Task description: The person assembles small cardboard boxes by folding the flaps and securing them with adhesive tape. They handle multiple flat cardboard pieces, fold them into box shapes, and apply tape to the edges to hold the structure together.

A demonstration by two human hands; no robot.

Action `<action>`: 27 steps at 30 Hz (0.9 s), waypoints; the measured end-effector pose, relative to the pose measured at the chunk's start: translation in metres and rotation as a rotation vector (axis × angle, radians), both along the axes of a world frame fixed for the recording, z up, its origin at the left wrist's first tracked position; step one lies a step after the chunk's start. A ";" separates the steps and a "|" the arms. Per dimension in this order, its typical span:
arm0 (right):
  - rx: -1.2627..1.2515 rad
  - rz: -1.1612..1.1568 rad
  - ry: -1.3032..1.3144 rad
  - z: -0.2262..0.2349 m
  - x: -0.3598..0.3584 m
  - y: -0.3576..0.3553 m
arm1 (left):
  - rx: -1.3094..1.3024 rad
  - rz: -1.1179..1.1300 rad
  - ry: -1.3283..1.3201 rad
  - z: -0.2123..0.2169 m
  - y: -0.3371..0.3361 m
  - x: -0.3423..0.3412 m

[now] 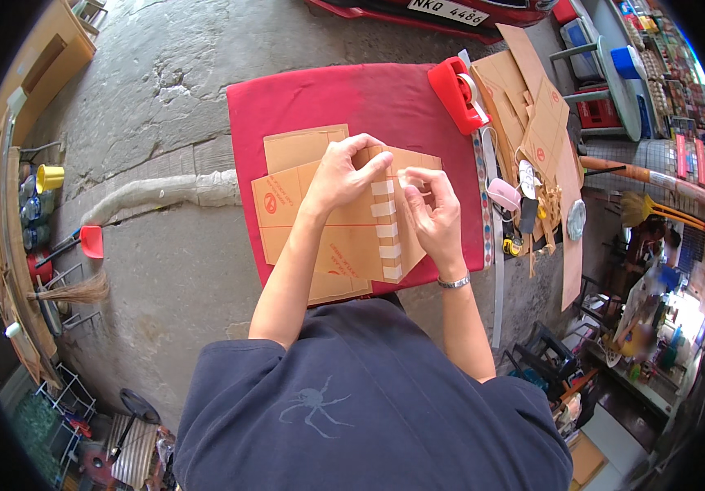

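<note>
Brown cardboard pieces (299, 237) with red printing lie on the red-covered table in front of me. One standing or folded piece (419, 164) rises along their right side, its edge lined with several short white tape strips (387, 231). My left hand (346, 176) pinches the top of that edge between thumb and fingers. Just right of it, my right hand (434, 209) has its fingertips pinched together beside the edge. A small whitish bit, seemingly tape, shows at those fingertips. A watch band sits on my right wrist.
A red tape dispenser (459, 94) stands at the far right corner of the red tabletop (287, 102). Right of the table are stacked cardboard scraps (545, 123), a yellow tape measure (512, 245) and a long metal strip (499, 303). A red car (369, 10) is parked beyond.
</note>
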State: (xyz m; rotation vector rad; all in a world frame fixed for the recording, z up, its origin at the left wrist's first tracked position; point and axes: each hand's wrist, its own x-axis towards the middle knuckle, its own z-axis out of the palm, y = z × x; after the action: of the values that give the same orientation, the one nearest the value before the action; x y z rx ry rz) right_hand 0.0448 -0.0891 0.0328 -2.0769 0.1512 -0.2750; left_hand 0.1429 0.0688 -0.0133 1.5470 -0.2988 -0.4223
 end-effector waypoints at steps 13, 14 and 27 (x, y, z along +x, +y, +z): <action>0.166 -0.100 -0.308 0.040 -0.012 0.031 | -0.269 0.231 0.006 0.078 -0.001 -0.060; 0.096 -0.060 -0.409 0.044 -0.012 0.037 | -0.360 0.143 0.098 0.091 -0.001 -0.073; 0.216 -0.057 -0.036 0.008 -0.018 0.003 | -0.157 0.334 0.071 0.040 0.043 -0.053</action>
State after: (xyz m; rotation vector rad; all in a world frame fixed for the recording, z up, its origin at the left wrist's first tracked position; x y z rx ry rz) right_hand 0.0271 -0.0859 0.0405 -1.8549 0.2093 -0.3162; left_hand 0.0903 0.1119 0.0265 1.3927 -0.0148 -0.1856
